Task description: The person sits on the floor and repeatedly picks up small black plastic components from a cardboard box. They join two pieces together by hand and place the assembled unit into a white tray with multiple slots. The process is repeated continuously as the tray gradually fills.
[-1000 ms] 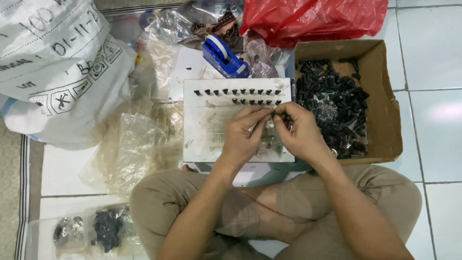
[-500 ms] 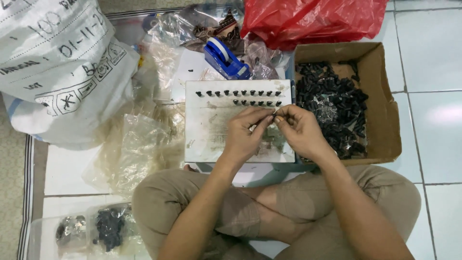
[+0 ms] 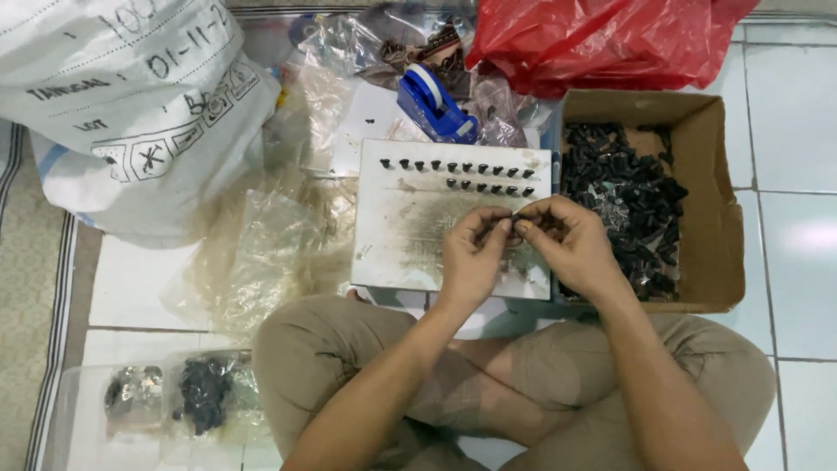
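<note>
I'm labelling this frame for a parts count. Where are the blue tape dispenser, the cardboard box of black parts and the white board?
blue tape dispenser (image 3: 436,103), head view, on its blue body.
cardboard box (image 3: 728,209), head view, on its right wall.
white board (image 3: 401,231), head view, on a bare part left of the hands.

We see a white tiled floor (image 3: 798,157) with grey grout lines; a striped mat (image 3: 35,288) borders its left edge.
</note>
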